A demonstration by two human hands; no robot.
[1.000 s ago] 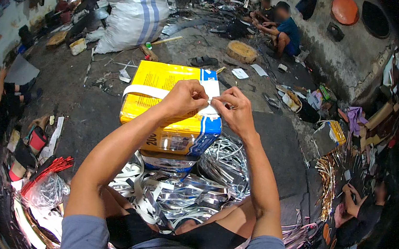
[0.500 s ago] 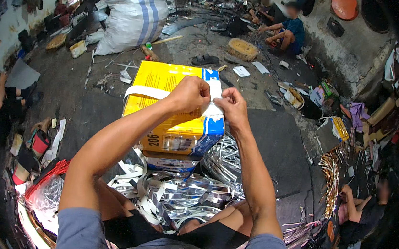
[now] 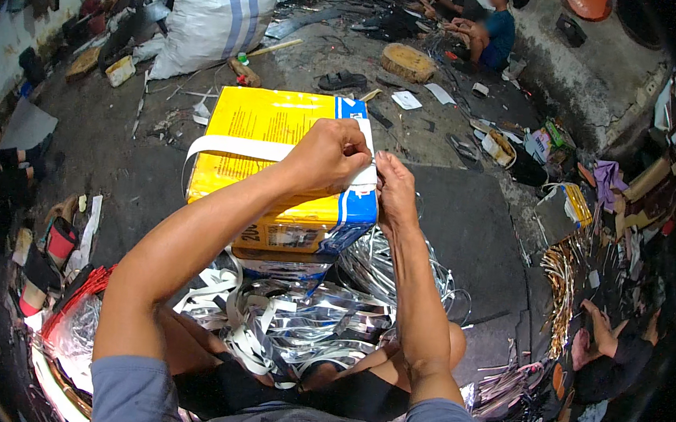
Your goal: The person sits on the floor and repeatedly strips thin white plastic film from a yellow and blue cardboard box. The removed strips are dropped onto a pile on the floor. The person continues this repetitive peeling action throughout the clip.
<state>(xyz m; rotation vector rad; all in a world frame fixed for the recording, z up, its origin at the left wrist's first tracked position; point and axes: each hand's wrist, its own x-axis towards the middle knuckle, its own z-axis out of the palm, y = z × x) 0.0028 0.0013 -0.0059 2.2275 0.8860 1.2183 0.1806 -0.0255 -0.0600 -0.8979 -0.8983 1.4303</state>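
A yellow box with blue-and-white ends (image 3: 270,115) stands upright in front of my knees. A white flat strap (image 3: 234,146) runs across its top and bends down over the left edge. My left hand (image 3: 331,155) is closed over the box top, its fingertips pinching the white band at the blue end. Just beside it, my right hand (image 3: 395,190) is also pinched, at the box's right edge against the same band. The spot between the fingertips is small, so the exact overlap of the strap ends cannot be made out.
Coils of silvery and white strips (image 3: 319,323) lie between my legs and beside the box. A big white sack (image 3: 214,16) stands at the far left. A wooden block (image 3: 408,61) and a sandal (image 3: 342,80) lie ahead. Other people sit around the edges.
The view has shifted, so the box sits slightly further left and higher. My right hand's raised, curled fingers have come down into a tighter pinch at the box edge.
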